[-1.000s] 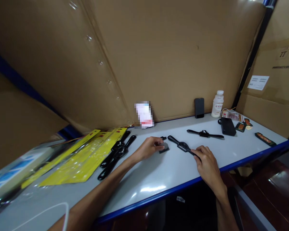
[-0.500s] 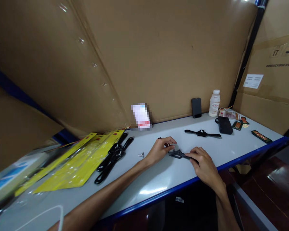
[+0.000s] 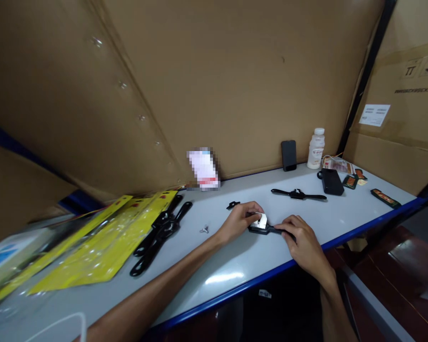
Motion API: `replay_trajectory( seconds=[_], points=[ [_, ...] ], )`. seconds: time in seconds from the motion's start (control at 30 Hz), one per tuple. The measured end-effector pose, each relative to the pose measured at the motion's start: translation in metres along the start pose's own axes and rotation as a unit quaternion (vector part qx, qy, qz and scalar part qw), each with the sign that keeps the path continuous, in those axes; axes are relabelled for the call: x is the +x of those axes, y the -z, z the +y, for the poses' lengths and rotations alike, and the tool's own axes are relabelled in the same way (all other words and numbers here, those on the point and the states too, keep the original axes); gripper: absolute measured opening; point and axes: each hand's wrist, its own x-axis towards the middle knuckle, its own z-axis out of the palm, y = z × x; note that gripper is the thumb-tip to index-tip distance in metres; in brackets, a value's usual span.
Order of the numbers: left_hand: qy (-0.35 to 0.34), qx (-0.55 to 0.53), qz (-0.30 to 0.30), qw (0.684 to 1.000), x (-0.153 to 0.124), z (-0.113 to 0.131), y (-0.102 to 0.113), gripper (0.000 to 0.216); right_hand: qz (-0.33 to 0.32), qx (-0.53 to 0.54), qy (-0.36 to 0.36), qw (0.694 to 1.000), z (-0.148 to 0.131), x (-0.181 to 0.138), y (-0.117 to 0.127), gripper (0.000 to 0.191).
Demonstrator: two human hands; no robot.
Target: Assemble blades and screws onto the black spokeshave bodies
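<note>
My right hand (image 3: 299, 237) is closed round one handle of a black spokeshave (image 3: 259, 231) held low over the table. My left hand (image 3: 243, 218) pinches a shiny metal blade (image 3: 262, 221) at the spokeshave's middle; whether the blade is seated there I cannot tell. Just beyond my left hand lies a small black part (image 3: 233, 205), likely the spokeshave's cap. A silvery thumbscrew (image 3: 204, 229) rests on the table left of my left wrist. Another spokeshave (image 3: 298, 194) lies farther back on the right. Several black spokeshaves (image 3: 164, 228) are piled at the left.
Yellow-backed clear packages (image 3: 103, 247) cover the left side. Against the cardboard wall (image 3: 242, 85) lean a blurred white item (image 3: 204, 168) and a black phone (image 3: 288, 156). A bottle (image 3: 316, 148), a black case (image 3: 332, 182) and small packets (image 3: 385, 198) stand or lie at the right.
The blade in my left hand has tilted and now shows its bright flat face over the spokeshave. My right hand keeps its hold. The view has shifted slightly.
</note>
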Motion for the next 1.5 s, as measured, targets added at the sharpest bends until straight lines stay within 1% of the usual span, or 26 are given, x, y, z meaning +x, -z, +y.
replay_trajectory(
  seconds=[0.07, 0.17, 0.23, 0.33, 0.4, 0.57, 0.7, 0.97, 1.13, 1.3, 1.37, 1.4, 1.5],
  points=[
    [0.002, -0.017, 0.002, 1.000, -0.001, 0.001, -0.001, 0.023, 0.002, -0.011, 0.002, 1.000, 0.000, 0.000, 0.000, 0.039],
    [-0.004, 0.004, 0.001, 1.000, -0.002, 0.001, -0.003, 0.021, -0.002, -0.021, 0.005, 1.000, 0.000, 0.001, 0.000, 0.038],
    [-0.016, 0.048, 0.000, 0.999, -0.002, 0.000, -0.002, 0.018, -0.003, -0.029, 0.005, 1.000, 0.001, 0.001, 0.000, 0.036],
    [-0.051, 0.134, 0.018, 0.989, -0.001, -0.001, 0.001, 0.011, 0.003, -0.058, 0.000, 0.998, -0.001, 0.002, -0.001, 0.029],
    [-0.055, 0.157, 0.020, 0.986, -0.002, -0.002, 0.003, 0.010, 0.010, -0.079, -0.002, 0.997, -0.002, 0.002, -0.002, 0.025],
    [-0.032, 0.133, 0.007, 0.991, -0.004, -0.002, 0.005, 0.015, -0.004, -0.085, 0.018, 0.996, -0.001, 0.001, -0.003, 0.024],
    [-0.041, 0.128, -0.007, 0.991, -0.005, -0.002, 0.002, 0.016, -0.001, -0.077, 0.027, 0.997, 0.001, 0.001, -0.004, 0.024],
    [-0.056, 0.146, -0.010, 0.988, -0.005, -0.005, 0.002, 0.018, 0.003, -0.078, 0.019, 0.997, -0.001, 0.001, -0.003, 0.022],
    [-0.081, 0.159, -0.018, 0.984, -0.006, -0.004, 0.003, 0.020, -0.001, -0.079, 0.016, 0.997, -0.003, 0.001, -0.002, 0.023],
    [-0.089, 0.176, -0.019, 0.980, -0.008, 0.000, -0.001, 0.019, 0.008, -0.093, 0.013, 0.996, -0.002, 0.000, -0.003, 0.022],
    [-0.095, 0.182, -0.003, 0.979, -0.007, 0.001, 0.001, 0.017, 0.015, -0.099, 0.013, 0.995, -0.002, 0.000, -0.003, 0.020],
    [-0.096, 0.184, 0.016, 0.978, -0.005, 0.001, 0.005, 0.017, 0.018, -0.102, 0.014, 0.995, -0.002, 0.000, -0.003, 0.020],
    [-0.090, 0.211, 0.121, 0.966, 0.000, -0.002, 0.027, 0.023, 0.027, -0.105, 0.009, 0.994, -0.002, 0.001, -0.003, 0.020]
  ],
)
